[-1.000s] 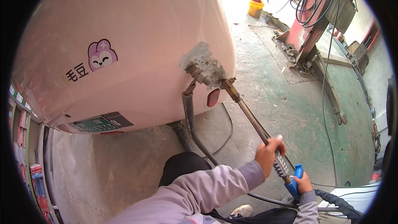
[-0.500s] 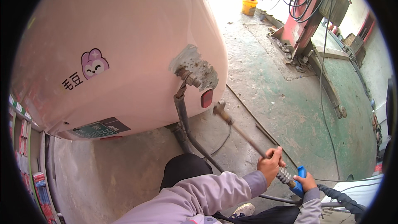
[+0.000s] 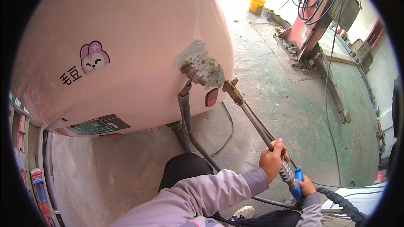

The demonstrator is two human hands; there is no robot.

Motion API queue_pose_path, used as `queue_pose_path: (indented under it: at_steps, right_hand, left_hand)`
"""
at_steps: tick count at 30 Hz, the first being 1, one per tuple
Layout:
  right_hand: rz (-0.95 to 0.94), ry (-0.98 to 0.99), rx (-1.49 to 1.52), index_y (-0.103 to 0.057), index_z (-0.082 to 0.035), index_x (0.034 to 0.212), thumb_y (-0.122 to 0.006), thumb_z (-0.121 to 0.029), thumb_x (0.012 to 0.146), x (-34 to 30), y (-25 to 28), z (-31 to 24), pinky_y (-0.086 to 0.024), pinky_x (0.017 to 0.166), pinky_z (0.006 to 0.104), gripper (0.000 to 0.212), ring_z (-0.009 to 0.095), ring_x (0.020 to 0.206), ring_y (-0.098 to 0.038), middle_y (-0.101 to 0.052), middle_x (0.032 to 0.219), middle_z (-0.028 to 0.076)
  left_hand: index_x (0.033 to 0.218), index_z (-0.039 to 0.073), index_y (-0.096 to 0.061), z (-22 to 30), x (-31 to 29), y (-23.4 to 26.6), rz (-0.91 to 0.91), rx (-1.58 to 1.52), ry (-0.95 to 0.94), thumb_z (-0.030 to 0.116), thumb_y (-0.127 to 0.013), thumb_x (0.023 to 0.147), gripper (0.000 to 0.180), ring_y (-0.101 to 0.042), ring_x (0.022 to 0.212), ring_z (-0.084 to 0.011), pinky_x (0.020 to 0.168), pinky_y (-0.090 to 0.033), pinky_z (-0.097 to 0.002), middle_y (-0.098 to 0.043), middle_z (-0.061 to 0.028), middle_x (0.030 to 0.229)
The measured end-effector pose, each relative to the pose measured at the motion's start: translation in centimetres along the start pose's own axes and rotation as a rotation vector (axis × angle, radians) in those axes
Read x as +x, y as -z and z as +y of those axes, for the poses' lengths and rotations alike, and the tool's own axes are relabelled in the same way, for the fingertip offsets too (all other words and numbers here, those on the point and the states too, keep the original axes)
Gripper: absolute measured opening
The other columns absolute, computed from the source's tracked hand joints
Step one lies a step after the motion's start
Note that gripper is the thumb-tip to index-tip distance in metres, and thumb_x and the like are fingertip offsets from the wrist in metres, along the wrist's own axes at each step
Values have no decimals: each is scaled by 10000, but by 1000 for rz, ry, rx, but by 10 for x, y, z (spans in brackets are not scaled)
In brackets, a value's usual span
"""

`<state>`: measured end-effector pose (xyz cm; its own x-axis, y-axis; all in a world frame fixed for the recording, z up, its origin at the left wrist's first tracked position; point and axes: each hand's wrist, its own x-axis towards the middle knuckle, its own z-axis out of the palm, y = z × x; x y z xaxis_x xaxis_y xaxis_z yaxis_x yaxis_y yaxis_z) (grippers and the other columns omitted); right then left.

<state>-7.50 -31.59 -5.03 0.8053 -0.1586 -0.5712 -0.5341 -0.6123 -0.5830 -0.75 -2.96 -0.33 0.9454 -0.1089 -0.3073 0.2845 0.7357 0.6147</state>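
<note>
A long metal rod tool (image 3: pixel 255 120), which looks like a spot-weld dent puller, slants from my hands up toward the pink car panel (image 3: pixel 143 29). Its brass-coloured head is by the panel's right edge; contact I cannot tell. My left hand (image 3: pixel 271 159) wraps round the shaft just above a coiled section. Lower down, my right hand (image 3: pixel 306 186) grips the blue handle (image 3: pixel 297 192). A sanded grey patch (image 3: pixel 212 69) with many small dark spots shows on the panel. Against it sits a metal fitting (image 3: pixel 194 75) on a thick dark cable (image 3: pixel 185 111).
A red reflector (image 3: pixel 211 97) lies below the patch. A red lift post (image 3: pixel 309 25) with coiled cables and a floor arm (image 3: pixel 334 90) stands at right. A yellow bucket (image 3: pixel 256 5) is farther back. Shelves with packages (image 3: pixel 38 189) line the left. A sleeved cable (image 3: pixel 343 204) trails at lower right.
The tool's head has swung up and slightly right, from below the reflector to beside the panel's right edge. Both hands keep their grip. The view has shifted a little.
</note>
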Motion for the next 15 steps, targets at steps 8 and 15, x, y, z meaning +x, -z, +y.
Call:
queue_pose_path:
  at_steps: [8,15]
  right_hand:
    - [2,25,-22,-597,66,1096,-748,-383,775,3,-4,-3,-514,748,353,572,205,786,-634,-676,925,163]
    - [-15,31,-46,-595,63,1099,-729,-362,800,-3,-5,-12,-514,745,352,537,203,789,-634,-676,927,165]
  left_hand:
    - [821,48,-529,7,0,2,22,-22,-16,348,-448,1040,380,-587,616,-162,618,-468,-303,-552,-61,683]
    - [824,47,-533,8,2,4,15,-15,-32,345,-442,1041,381,-590,618,-169,619,-470,-304,-569,-74,675]
